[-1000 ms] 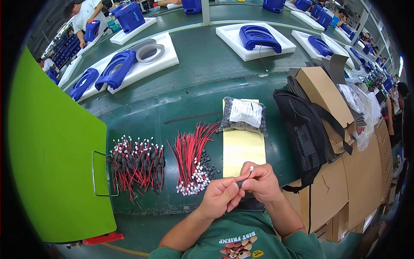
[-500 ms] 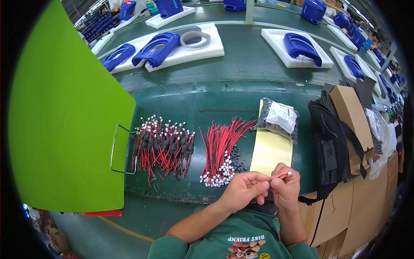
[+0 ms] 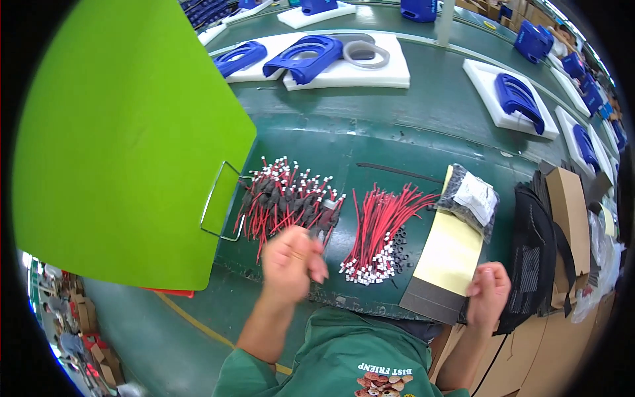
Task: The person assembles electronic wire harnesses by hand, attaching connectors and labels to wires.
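My left hand [image 3: 289,263], smeared by motion, is over the near edge of a pile of red-and-black wire leads with white connectors and dark foam wraps [image 3: 281,202]. At its curled fingertips a blurred wire lead [image 3: 325,217] with a white connector reaches up over the pile's right side. My right hand [image 3: 488,294] is closed, fingers curled, beside the dark grey foam strip [image 3: 433,301] at the near end of a yellow backing sheet [image 3: 450,255]; what it may pinch is hidden. Between the hands lies a bundle of unwrapped red-and-black wire leads [image 3: 383,221].
Small black rings [image 3: 401,251] lie beside the bundle, and a clear bag of dark parts [image 3: 468,198] rests on the yellow sheet. A green board [image 3: 132,145] with a wire handle stands left. At right are a black bag [image 3: 526,251] and cardboard. Blue housings [image 3: 307,56] lie on white foam beyond.
My hands have parted. The left moved left to the wrapped pile with the lead; the right moved right, beside the foam strip. The whole view has shifted and tilted.
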Demonstrator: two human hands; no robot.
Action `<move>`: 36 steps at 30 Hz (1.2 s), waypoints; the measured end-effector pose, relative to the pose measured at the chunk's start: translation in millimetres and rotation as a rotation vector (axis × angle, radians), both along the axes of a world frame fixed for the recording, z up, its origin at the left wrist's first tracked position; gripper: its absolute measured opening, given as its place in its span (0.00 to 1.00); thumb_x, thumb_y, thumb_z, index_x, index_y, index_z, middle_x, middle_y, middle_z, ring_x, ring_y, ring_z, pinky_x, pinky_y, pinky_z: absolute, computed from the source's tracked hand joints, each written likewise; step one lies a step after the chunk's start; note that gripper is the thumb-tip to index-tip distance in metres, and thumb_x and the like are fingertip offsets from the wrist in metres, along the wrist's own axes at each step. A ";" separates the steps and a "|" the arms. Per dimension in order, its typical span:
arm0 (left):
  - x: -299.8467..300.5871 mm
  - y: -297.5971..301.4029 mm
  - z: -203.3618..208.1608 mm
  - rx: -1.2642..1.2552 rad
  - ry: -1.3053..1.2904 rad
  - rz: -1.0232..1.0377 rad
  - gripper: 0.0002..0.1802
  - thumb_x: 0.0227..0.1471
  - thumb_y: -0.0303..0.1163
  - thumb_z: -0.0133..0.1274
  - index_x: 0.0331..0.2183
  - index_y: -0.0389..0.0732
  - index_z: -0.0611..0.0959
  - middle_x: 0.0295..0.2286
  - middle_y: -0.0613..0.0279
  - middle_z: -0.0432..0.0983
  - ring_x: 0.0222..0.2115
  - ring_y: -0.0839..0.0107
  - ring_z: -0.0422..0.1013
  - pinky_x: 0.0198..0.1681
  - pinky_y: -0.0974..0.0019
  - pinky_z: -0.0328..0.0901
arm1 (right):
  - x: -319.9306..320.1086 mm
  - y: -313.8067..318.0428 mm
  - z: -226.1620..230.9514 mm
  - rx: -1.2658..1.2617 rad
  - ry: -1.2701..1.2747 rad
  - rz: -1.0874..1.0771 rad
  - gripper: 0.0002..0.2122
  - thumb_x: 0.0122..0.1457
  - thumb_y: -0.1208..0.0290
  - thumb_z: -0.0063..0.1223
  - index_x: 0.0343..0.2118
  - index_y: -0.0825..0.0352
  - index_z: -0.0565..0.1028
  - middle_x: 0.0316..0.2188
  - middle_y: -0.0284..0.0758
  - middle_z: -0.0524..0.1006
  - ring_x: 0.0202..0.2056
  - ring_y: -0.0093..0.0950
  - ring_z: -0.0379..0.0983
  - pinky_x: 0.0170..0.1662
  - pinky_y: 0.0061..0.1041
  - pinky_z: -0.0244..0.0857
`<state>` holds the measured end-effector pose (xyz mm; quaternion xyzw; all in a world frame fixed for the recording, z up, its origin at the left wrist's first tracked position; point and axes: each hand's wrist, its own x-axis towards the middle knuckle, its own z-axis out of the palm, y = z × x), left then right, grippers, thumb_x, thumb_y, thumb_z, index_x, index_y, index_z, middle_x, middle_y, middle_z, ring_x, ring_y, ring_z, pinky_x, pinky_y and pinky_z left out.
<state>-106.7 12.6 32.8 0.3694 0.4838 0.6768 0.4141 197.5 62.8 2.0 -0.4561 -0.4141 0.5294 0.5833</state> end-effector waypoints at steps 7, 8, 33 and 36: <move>-73.7 5.1 3.3 -0.011 0.303 0.420 0.05 0.49 0.25 0.50 0.25 0.34 0.74 0.18 0.64 0.72 0.17 0.79 0.69 0.21 0.78 0.63 | 38.5 8.7 -29.5 0.055 -0.213 -0.169 0.05 0.57 0.74 0.45 0.26 0.68 0.69 0.16 0.26 0.63 0.15 0.12 0.54 0.17 0.10 0.50; -76.5 8.9 0.7 0.057 0.329 0.470 0.03 0.47 0.22 0.52 0.24 0.33 0.75 0.19 0.65 0.73 0.18 0.80 0.70 0.22 0.78 0.64 | 34.5 7.3 -26.9 0.038 -0.288 -0.157 0.05 0.56 0.74 0.45 0.26 0.70 0.69 0.16 0.26 0.63 0.16 0.11 0.54 0.19 0.09 0.49; -59.3 -20.5 2.8 -0.085 0.907 0.615 0.05 0.45 0.26 0.54 0.26 0.34 0.79 0.18 0.59 0.73 0.17 0.74 0.68 0.20 0.73 0.61 | 13.3 7.2 -20.3 0.128 -0.656 0.005 0.05 0.51 0.76 0.52 0.24 0.72 0.71 0.19 0.25 0.63 0.19 0.12 0.52 0.21 0.12 0.46; -41.8 -17.5 -0.7 -0.089 0.786 0.455 0.04 0.45 0.25 0.54 0.26 0.34 0.79 0.20 0.59 0.75 0.18 0.78 0.69 0.21 0.76 0.63 | 12.9 8.2 -20.8 0.138 -0.659 -0.007 0.05 0.51 0.76 0.52 0.24 0.72 0.71 0.19 0.24 0.63 0.19 0.12 0.52 0.21 0.12 0.46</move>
